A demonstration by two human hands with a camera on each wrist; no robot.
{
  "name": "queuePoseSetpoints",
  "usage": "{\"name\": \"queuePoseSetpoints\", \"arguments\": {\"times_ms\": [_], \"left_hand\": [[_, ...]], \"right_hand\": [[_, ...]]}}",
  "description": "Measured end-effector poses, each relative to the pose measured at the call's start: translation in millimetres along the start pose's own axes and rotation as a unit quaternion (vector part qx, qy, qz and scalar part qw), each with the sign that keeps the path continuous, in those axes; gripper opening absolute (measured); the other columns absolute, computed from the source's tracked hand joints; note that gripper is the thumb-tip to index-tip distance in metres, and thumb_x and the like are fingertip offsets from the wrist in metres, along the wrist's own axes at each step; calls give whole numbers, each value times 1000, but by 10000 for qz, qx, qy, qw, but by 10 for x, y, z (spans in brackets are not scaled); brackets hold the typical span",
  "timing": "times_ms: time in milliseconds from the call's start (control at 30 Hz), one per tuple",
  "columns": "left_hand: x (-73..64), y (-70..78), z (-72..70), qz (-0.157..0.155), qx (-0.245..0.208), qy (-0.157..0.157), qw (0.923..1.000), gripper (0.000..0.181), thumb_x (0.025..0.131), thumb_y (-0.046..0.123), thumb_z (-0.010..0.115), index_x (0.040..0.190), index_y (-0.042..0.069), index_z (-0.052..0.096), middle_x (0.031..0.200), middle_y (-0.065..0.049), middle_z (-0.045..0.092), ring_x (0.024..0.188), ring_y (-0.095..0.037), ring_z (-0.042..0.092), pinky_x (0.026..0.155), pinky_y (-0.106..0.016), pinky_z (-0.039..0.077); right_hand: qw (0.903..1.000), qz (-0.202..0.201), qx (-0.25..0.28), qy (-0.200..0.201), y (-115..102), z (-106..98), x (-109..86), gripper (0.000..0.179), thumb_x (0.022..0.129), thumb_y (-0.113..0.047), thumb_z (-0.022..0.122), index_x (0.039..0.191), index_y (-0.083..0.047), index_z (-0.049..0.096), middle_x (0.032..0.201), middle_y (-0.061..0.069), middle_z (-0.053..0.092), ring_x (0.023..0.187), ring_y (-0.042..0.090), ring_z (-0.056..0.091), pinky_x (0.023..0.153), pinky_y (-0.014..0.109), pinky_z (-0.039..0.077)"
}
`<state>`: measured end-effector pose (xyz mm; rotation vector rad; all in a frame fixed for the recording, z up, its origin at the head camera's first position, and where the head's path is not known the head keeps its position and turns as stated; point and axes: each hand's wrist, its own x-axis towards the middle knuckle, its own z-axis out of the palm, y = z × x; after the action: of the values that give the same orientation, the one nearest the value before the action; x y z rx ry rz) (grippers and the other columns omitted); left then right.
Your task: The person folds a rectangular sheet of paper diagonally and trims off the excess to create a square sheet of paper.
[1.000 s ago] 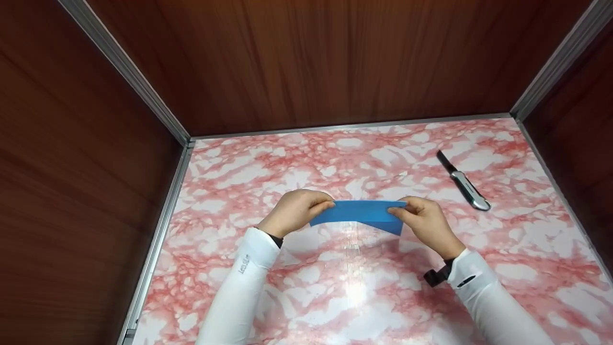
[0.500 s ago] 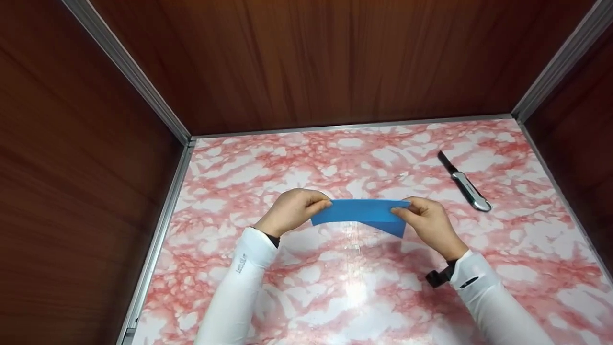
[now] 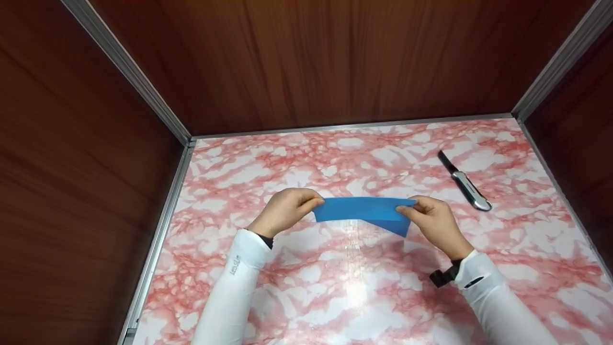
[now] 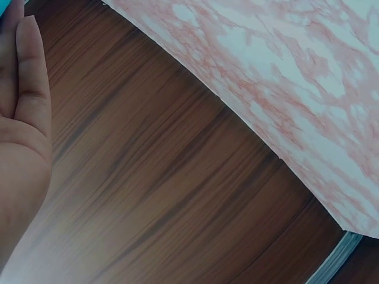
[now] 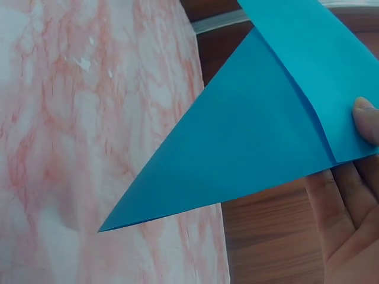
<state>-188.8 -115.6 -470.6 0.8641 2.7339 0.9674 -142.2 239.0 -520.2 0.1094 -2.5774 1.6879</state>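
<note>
A folded sheet of blue paper (image 3: 359,208) is held up over the table between both hands. My left hand (image 3: 286,209) pinches its left end between thumb and fingers. At the right end, my right hand (image 3: 436,223) pinches it with the thumb on the near face. The right wrist view shows the blue paper (image 5: 219,130) with a folded-over band along one edge and a pointed triangular part below it. In that view the right thumb (image 5: 367,121) presses on the band while fingers lie behind. Only part of the left hand (image 4: 23,124) shows in the left wrist view.
A utility knife (image 3: 464,184) with a dark blade and grey-green handle lies on the red-and-white marbled table (image 3: 297,163), right of the hands. Brown wood-grain panels (image 3: 306,62) with metal edge strips enclose the table at the back and sides.
The left hand has moved slightly left and the right hand slightly right, so more of the paper's upper band shows between them. Both keep their pinch; the knife stays put.
</note>
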Motion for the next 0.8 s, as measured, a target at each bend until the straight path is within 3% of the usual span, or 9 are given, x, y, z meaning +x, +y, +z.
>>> {"name": "queuePoseSetpoints", "arguments": {"times_ms": [233,433,567,800], "left_hand": [[-23,-28,-18,-126,-231,55,9996,24,103,43,60,104,27,78,90,13,71,69,-8,51,67,-31,43],[-42,-53,-20,-184,-389,148,9990,23,104,38,61,106,24,79,95,11,73,76,-8,58,73,-33,49],[-49,-65,-8,-216,-536,154,9982,25,106,39,57,109,24,77,98,13,71,80,-8,58,77,-34,50],[-65,-72,3,-493,-1001,529,9923,18,102,41,65,100,29,78,96,17,72,87,-8,67,75,-35,52]], "right_hand": [[10000,-43,-3,-33,89,-25,17,42,95,-31,76,71,-4,54,57,0,32,54,16,29,53,29,30],[10000,8,42,56,-79,-16,-34,38,95,-25,76,71,-2,58,57,-2,33,54,14,29,54,28,29],[9999,-48,35,112,-216,-20,-77,41,96,-22,76,69,-1,53,57,-5,32,55,13,30,54,28,28],[9999,-62,72,134,-231,-22,-84,48,95,-21,77,65,-2,44,58,-7,29,55,14,28,53,28,27]]}}
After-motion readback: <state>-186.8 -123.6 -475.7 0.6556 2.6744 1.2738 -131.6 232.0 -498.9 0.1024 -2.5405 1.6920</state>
